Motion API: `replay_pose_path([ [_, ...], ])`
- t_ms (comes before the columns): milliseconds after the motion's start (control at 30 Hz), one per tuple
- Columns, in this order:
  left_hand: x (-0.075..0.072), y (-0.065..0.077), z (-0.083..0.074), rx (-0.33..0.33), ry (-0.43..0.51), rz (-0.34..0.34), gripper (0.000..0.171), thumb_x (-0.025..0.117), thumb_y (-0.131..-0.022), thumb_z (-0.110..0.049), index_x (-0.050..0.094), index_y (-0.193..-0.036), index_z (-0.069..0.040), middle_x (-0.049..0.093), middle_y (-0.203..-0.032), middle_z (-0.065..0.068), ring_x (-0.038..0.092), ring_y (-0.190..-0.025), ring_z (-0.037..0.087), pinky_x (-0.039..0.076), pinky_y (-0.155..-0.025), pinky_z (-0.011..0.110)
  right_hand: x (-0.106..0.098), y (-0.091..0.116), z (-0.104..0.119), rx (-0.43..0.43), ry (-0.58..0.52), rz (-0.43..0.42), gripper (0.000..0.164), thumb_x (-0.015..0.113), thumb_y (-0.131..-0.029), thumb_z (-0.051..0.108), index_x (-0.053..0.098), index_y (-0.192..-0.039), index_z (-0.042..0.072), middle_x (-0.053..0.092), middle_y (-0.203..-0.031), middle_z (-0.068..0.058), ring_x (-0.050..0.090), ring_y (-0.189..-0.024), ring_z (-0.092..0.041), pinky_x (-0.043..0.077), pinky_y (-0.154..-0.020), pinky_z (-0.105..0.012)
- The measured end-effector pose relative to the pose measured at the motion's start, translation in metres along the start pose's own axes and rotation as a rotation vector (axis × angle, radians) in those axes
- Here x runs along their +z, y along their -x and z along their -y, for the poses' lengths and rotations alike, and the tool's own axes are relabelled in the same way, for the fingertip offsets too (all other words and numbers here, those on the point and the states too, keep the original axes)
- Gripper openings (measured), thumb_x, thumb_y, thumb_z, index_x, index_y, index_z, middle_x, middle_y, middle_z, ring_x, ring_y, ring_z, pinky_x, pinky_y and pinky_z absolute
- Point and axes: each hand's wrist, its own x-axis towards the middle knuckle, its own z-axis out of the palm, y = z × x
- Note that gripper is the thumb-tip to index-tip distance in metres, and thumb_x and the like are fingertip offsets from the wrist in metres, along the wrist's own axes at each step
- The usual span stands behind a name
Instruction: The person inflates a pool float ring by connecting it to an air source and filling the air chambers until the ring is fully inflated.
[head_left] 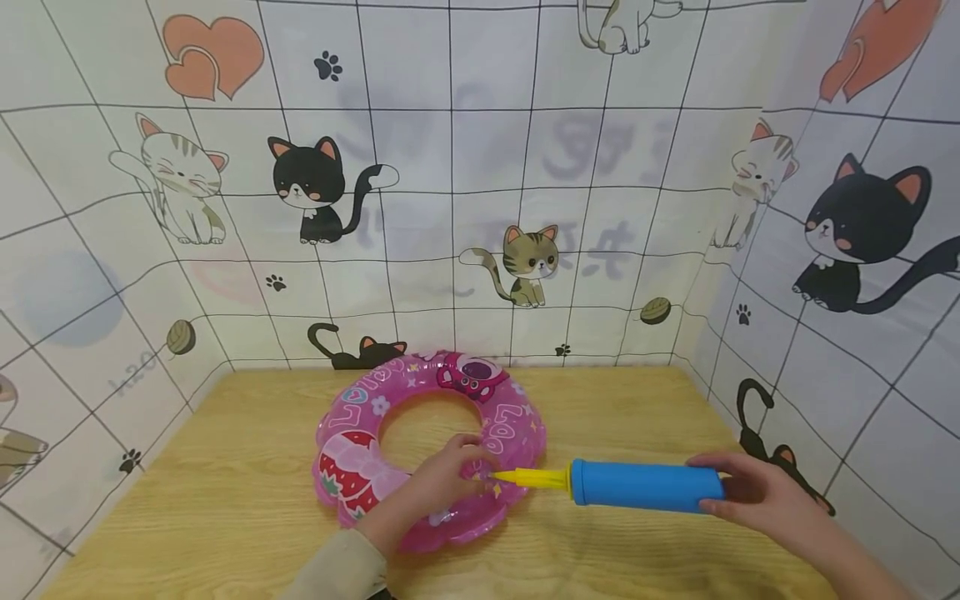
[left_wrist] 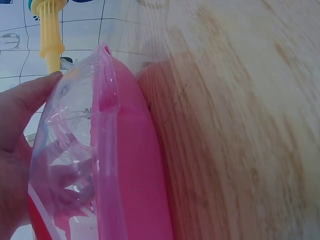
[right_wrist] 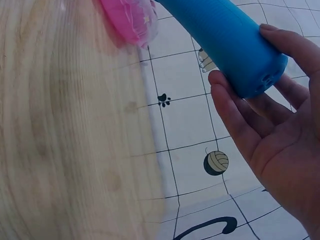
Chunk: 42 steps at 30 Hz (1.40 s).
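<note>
A pink inflatable swim ring (head_left: 525, 429) with strawberry and bear prints lies on the wooden table, its body rounded out. My left hand (head_left: 438, 483) grips the ring's near right part, fingers curled around the spot where the pump's nozzle meets it. Seen from the left wrist, the tip of the yellow nozzle (left_wrist: 51, 37) comes down right at my fingertip on the clear plastic. My right hand (head_left: 761, 496) holds a blue hand pump (head_left: 645, 486) by its far end, level above the table. In the right wrist view, thumb and fingers wrap that blue end.
The wooden table (head_left: 637, 408) extends around the ring. Behind it and at both sides hangs a white gridded cloth (head_left: 495, 158) printed with cats, paw marks and hearts, meeting the table's back edge.
</note>
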Motion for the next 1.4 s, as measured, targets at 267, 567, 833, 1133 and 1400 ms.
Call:
replay_pose_path([
  [267,0.000,0.001,-0.002,-0.005,-0.013,-0.013,0.019,0.077,-0.084,-0.034,0.068,-0.099,-0.039,0.043,-0.143,0.007,0.049,-0.123,0.041,0.042,-0.095,0.062,-0.005,-0.018,0.008,-0.041,-0.011,0.274,0.048,0.069,-0.090,0.010,0.052,-0.132,-0.002,0.047,-0.130,-0.026,0.055,-0.102,-0.018,0.051,-0.074,-0.030],
  [567,0.001,0.001,-0.002,0.040,-0.042,-0.046,0.017,0.079,-0.083,-0.029,0.070,-0.097,-0.033,0.046,-0.138,0.010,0.051,-0.121,0.039,0.042,-0.098,0.058,0.008,-0.042,0.024,-0.066,0.166,0.406,0.058,0.079,-0.081,0.022,0.056,-0.133,0.014,0.056,-0.128,-0.017,0.053,-0.105,-0.035,0.047,-0.074,-0.045],
  [833,0.002,0.000,-0.001,0.072,-0.091,-0.064,0.017,0.079,-0.083,-0.025,0.070,-0.096,-0.030,0.048,-0.134,0.009,0.056,-0.114,0.036,0.046,-0.095,0.054,0.026,-0.061,0.035,-0.022,0.220,0.504,0.069,0.082,-0.075,0.022,0.051,-0.137,0.023,0.054,-0.125,-0.010,0.054,-0.106,-0.037,0.048,-0.077,-0.059],
  [1133,0.003,0.000,-0.003,0.055,-0.106,-0.074,0.017,0.080,-0.082,-0.022,0.070,-0.095,-0.029,0.050,-0.133,0.009,0.055,-0.115,0.035,0.046,-0.095,0.053,0.048,-0.082,0.046,0.006,0.372,0.539,0.082,0.086,-0.069,0.022,0.047,-0.140,0.033,0.053,-0.124,-0.001,0.053,-0.104,-0.032,0.047,-0.081,-0.061],
  [1400,0.003,-0.001,-0.006,0.054,-0.090,-0.061,0.017,0.080,-0.081,-0.026,0.071,-0.094,-0.031,0.049,-0.134,0.008,0.055,-0.115,0.034,0.045,-0.097,0.053,0.064,-0.092,0.049,-0.035,0.407,0.622,0.083,0.083,-0.070,0.008,0.048,-0.135,0.046,0.048,-0.133,0.004,0.047,-0.109,-0.030,0.049,-0.081,-0.057],
])
